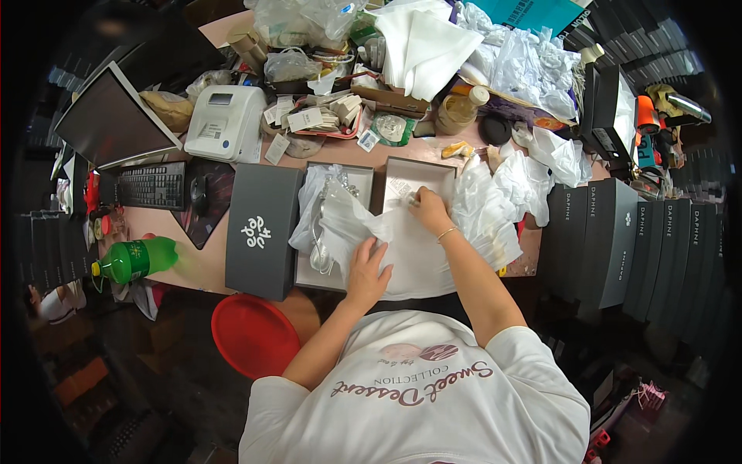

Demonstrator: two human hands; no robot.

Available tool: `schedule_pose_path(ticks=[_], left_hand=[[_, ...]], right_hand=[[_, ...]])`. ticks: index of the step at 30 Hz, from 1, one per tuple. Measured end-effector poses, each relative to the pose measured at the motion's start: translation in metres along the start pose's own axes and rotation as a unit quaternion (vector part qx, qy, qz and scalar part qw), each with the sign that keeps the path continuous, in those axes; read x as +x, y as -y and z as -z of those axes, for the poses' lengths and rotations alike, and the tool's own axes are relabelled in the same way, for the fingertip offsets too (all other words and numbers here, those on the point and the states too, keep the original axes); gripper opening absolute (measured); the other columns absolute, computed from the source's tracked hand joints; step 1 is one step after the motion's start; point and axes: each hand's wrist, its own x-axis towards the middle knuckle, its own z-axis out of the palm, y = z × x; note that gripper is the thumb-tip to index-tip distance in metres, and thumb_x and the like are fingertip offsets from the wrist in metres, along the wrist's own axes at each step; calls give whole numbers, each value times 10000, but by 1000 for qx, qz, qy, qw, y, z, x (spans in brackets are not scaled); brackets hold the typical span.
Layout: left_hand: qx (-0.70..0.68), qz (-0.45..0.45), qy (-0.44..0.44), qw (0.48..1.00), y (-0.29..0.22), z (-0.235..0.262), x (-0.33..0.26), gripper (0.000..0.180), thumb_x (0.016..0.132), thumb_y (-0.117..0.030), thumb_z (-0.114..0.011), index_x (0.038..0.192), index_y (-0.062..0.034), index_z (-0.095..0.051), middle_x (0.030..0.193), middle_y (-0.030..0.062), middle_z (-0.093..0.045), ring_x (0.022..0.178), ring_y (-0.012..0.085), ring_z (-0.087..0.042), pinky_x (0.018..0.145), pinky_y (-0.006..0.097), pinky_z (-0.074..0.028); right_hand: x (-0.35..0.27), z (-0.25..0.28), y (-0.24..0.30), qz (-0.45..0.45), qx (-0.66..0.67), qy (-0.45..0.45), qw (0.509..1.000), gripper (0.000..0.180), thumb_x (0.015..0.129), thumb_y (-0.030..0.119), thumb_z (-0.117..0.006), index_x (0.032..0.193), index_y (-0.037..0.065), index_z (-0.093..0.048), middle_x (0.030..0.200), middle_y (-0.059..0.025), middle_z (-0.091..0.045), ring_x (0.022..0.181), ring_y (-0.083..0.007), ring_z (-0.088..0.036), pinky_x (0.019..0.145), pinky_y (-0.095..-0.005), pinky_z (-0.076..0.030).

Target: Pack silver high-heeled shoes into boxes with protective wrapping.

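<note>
- Hands at work over white tissue paper spread across the near edge of the counter.
- Left hand lies flat on the tissue, fingers spread, grip released and pressing the sheet down rather than grasping it.
- Right hand reaches further out, its fingertips pinched on the tissue's far edge at the open grey box; grip clenched on the paper. A thin bracelet sits at that wrist.
- A second open grey box lies just left of the first, holding crumpled white wrapping and something clear that cannot be made out.
- Dark grey box lid with a white emblem lies beside that box, on its left.
- Green plastic bottle lies on its side near the counter's left edge; a red round stool stands below the counter.
- White label printer, black keyboard and monitor sit at the far left.
- Row of dark upright boxes stands at the right; loose white tissue is piled at the back.
</note>
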Motion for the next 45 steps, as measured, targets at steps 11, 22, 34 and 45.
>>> schedule_pose_path(ticks=[11,22,34,45], left_hand=[[92,11,56,994,3,-9,-13,540,760,-128,-674,1256,-16,-491,1342,223,-345,1175,401,-399,988,442,-368],[97,6,42,994,8,-14,-15,518,752,-137,-676,1236,-45,-516,1332,224,-367,1167,391,-418,980,455,-361],[60,19,49,997,6,-13,-13,517,764,-151,-669,1255,-93,-519,1317,247,-369,1173,419,-402,996,465,-346],[41,34,53,997,-4,-3,-11,640,767,-113,-662,1356,-130,-411,1382,247,-302,1205,420,-389,1001,441,-374]], right_hand=[[7,-6,39,30,-161,-130,978,493,634,231,-802,985,35,-517,941,-165,-602,920,-342,-588,802,-450,-477],[13,4,43,-16,-36,-16,999,635,639,232,-797,1142,56,-453,1111,-210,-599,1015,-385,-582,833,-422,-470],[14,-10,58,-49,-92,-94,990,426,685,225,-757,1027,77,-550,1042,-132,-616,1007,-323,-599,819,-480,-459],[16,22,40,83,195,-84,974,225,748,149,-673,898,1,-596,860,-173,-628,775,-336,-582,735,-342,-484]])
